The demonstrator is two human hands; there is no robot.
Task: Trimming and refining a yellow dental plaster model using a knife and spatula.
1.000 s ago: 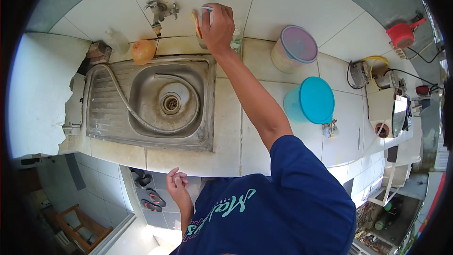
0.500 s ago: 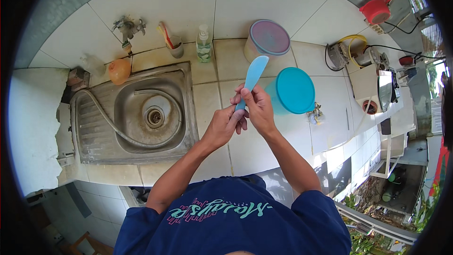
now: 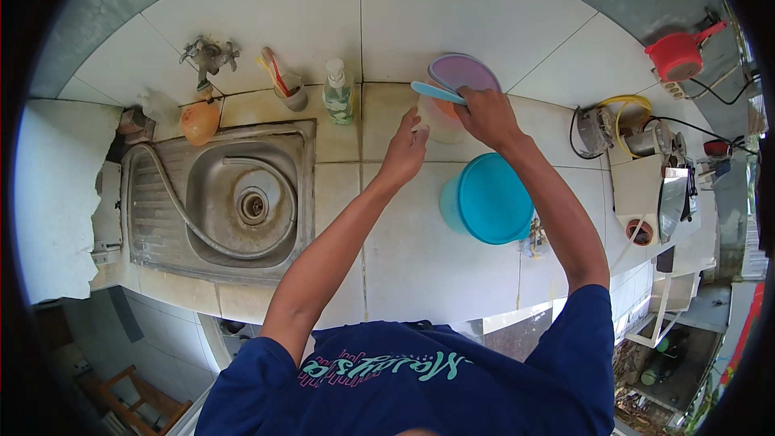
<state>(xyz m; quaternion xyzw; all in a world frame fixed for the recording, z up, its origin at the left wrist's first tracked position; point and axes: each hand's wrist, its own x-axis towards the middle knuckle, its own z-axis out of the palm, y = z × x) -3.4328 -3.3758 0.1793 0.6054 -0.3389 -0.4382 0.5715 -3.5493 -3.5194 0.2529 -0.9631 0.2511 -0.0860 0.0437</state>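
A light blue plastic spreader [image 3: 437, 93], shaped like a broad blunt knife, is in my right hand [image 3: 490, 117], its blade pointing left. That hand is over a round translucent tub [image 3: 449, 131] near the wall. The tub's purple lid [image 3: 466, 73] is tipped up at the back beside my right fingers; whether they grip its rim is hidden. Something orange shows inside the tub. My left hand [image 3: 405, 150] is at the tub's near left side, fingers partly spread, with nothing visible in it. Nearer me stands a larger tub with a turquoise lid [image 3: 496, 198].
To the left is a steel sink [image 3: 307, 194] with a grey hose [image 3: 173, 202] lying in it. Along the wall are a cup of brushes [image 3: 292, 97], a pump bottle [image 3: 338, 95] and an orange round object [image 3: 199, 123]. Appliances and cables [image 3: 597, 131] occupy the right side.
My hands have separated and reached toward the wall. The spreader, formerly touched by both hands, is now only in the right. The purple lid has tipped up from the tub.
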